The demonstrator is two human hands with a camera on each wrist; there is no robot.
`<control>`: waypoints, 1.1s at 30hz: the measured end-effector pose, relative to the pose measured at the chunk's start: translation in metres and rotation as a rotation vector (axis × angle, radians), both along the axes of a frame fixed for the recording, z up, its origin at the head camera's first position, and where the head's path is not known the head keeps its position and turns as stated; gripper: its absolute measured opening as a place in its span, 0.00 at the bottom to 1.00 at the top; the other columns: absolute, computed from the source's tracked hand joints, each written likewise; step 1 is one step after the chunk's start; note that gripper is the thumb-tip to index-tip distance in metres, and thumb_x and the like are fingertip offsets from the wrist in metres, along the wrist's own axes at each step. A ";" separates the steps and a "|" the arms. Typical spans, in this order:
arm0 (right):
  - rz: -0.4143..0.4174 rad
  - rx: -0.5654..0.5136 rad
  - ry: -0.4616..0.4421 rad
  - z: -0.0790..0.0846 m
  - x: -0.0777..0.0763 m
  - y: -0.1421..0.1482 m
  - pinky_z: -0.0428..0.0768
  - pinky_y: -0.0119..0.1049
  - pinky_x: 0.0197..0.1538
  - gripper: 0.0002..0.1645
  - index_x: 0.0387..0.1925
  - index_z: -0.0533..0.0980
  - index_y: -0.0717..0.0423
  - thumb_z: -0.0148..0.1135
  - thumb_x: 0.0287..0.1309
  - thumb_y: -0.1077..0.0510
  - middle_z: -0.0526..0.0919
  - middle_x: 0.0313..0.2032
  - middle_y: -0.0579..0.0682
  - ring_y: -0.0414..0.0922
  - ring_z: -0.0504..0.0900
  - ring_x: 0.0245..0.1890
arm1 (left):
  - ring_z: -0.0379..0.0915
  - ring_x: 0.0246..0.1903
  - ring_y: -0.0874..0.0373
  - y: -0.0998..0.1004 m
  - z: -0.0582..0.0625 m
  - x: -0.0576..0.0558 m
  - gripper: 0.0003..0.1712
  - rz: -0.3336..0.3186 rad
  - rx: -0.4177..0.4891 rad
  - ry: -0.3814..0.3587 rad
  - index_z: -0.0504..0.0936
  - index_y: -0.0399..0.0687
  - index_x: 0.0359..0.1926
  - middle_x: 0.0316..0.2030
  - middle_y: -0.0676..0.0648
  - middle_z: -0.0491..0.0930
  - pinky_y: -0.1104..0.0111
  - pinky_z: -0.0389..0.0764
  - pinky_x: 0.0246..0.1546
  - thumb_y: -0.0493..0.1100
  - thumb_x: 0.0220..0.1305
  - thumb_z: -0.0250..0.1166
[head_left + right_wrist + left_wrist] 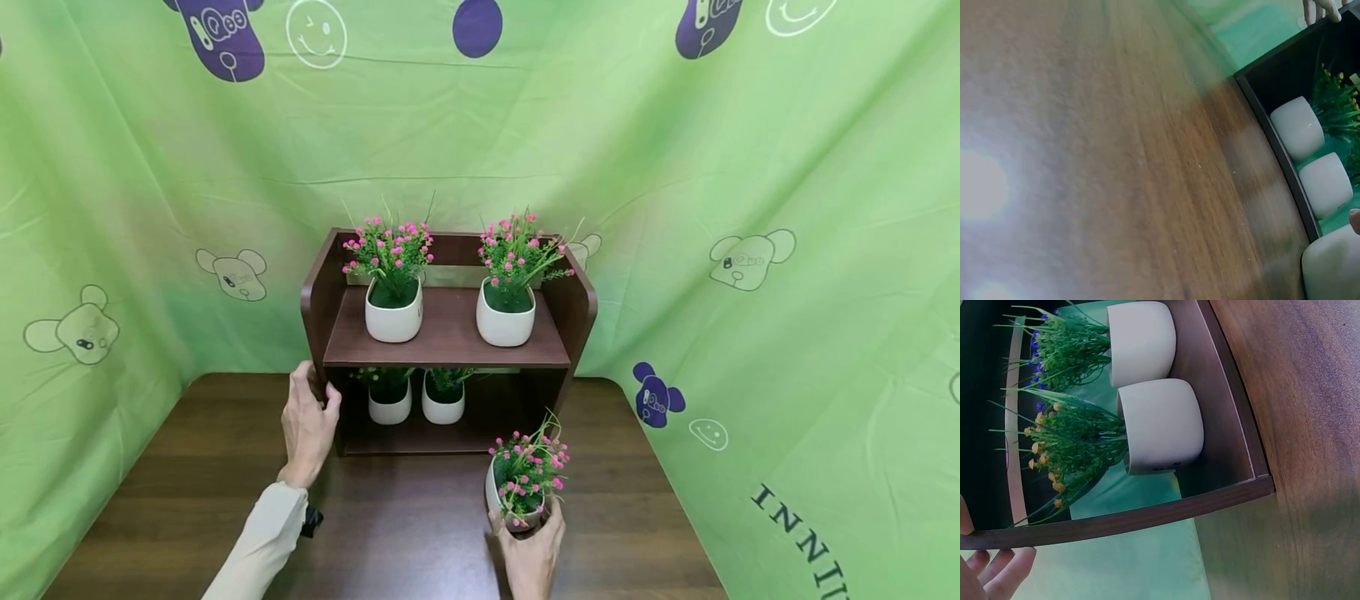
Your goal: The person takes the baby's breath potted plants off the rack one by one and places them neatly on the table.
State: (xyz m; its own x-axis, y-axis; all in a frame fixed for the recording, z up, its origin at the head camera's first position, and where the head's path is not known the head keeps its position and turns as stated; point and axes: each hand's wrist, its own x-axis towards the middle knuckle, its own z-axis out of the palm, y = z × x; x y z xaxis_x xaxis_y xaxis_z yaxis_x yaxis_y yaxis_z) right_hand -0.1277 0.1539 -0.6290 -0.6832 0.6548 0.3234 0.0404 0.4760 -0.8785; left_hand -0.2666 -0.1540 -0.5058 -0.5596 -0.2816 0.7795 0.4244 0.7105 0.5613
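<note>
A dark brown two-tier shelf [450, 333] stands on the table. My left hand [306, 421] holds its left side panel, thumb inside and fingers outside. In front of the lower right opening, my right hand [532, 550] grips a white potted plant with pink flowers [528, 471] from the near side. Its white pot [1334, 269] fills the lower right corner of the right wrist view, with a fingertip at its edge. On the lower tier sit a yellow-flowered potted plant [1163, 428] and a purple-flowered one [1141, 344], side by side toward the left.
Two white pots with pink flowers, a left one [393, 321] and a right one [506, 323], stand on the upper tier. The wooden table [405, 533] extends around the shelf. Green printed cloth [637, 150] hangs behind and at both sides.
</note>
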 end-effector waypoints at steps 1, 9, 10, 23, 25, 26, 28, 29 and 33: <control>0.003 -0.011 -0.004 0.000 0.001 0.000 0.72 0.65 0.60 0.65 0.71 0.63 0.66 0.90 0.32 0.55 0.71 0.60 0.70 0.68 0.74 0.60 | 0.75 0.26 0.38 0.000 0.000 0.000 0.29 -0.001 0.001 0.000 0.66 0.45 0.63 0.40 0.35 0.76 0.45 0.74 0.23 0.29 0.64 0.64; -0.033 -0.051 -0.047 -0.003 0.013 -0.008 0.74 0.52 0.56 0.62 0.70 0.66 0.59 0.90 0.33 0.56 0.74 0.56 0.62 0.61 0.78 0.57 | 0.74 0.26 0.38 -0.002 0.002 -0.001 0.28 0.002 -0.001 0.001 0.66 0.45 0.64 0.40 0.35 0.76 0.45 0.74 0.24 0.29 0.65 0.63; -0.041 -0.052 -0.044 -0.005 0.014 -0.010 0.75 0.47 0.56 0.61 0.69 0.67 0.59 0.90 0.33 0.56 0.75 0.55 0.62 0.61 0.79 0.56 | 0.75 0.27 0.39 -0.002 0.002 -0.001 0.28 0.003 -0.001 0.002 0.66 0.44 0.64 0.39 0.35 0.76 0.45 0.74 0.24 0.29 0.65 0.63; -0.052 0.003 0.059 -0.014 0.030 -0.036 0.76 0.26 0.42 0.52 0.58 0.72 0.63 0.89 0.26 0.65 0.79 0.48 0.57 0.46 0.77 0.47 | 0.72 0.24 0.40 -0.001 0.001 0.004 0.28 0.001 -0.012 -0.015 0.66 0.44 0.64 0.39 0.35 0.75 0.48 0.72 0.22 0.30 0.66 0.64; -0.032 0.020 0.073 -0.012 0.031 -0.040 0.78 0.30 0.41 0.51 0.58 0.72 0.64 0.89 0.26 0.65 0.80 0.49 0.56 0.45 0.77 0.47 | 0.72 0.24 0.40 -0.001 0.000 0.004 0.28 0.001 -0.011 -0.016 0.66 0.44 0.64 0.39 0.35 0.75 0.48 0.72 0.22 0.30 0.66 0.64; -0.021 0.024 0.078 -0.012 0.031 -0.042 0.78 0.30 0.41 0.51 0.58 0.73 0.63 0.89 0.27 0.65 0.80 0.50 0.55 0.43 0.77 0.47 | 0.73 0.24 0.40 -0.001 0.000 0.004 0.28 0.001 -0.011 -0.016 0.66 0.44 0.64 0.39 0.35 0.75 0.48 0.72 0.22 0.30 0.66 0.64; -0.011 0.033 0.087 -0.010 0.031 -0.047 0.79 0.31 0.41 0.51 0.58 0.73 0.64 0.89 0.26 0.65 0.80 0.49 0.54 0.41 0.77 0.47 | 0.73 0.25 0.39 0.000 0.001 0.004 0.28 -0.003 -0.009 -0.015 0.67 0.45 0.64 0.39 0.35 0.76 0.47 0.73 0.22 0.30 0.66 0.64; -0.010 0.039 0.084 -0.009 0.032 -0.049 0.79 0.32 0.41 0.51 0.58 0.73 0.64 0.89 0.26 0.65 0.80 0.49 0.54 0.41 0.77 0.47 | 0.73 0.25 0.39 0.000 0.001 0.004 0.28 -0.005 -0.007 -0.013 0.67 0.44 0.64 0.39 0.35 0.76 0.47 0.73 0.23 0.30 0.66 0.64; 0.000 0.036 0.060 -0.003 0.032 -0.058 0.82 0.36 0.40 0.51 0.56 0.73 0.63 0.90 0.25 0.64 0.80 0.48 0.54 0.45 0.79 0.45 | 0.74 0.26 0.37 0.000 0.002 0.003 0.29 -0.005 -0.002 -0.004 0.67 0.45 0.64 0.39 0.35 0.76 0.45 0.73 0.23 0.29 0.65 0.64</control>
State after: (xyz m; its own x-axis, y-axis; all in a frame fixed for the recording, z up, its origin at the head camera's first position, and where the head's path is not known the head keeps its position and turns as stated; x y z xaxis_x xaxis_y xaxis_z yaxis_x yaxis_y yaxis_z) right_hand -0.0957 0.0959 -0.6318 -0.6618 0.6421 0.3869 -0.0113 0.5074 -0.8616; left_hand -0.2636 -0.1535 -0.5037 -0.5640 -0.2773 0.7778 0.4256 0.7095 0.5616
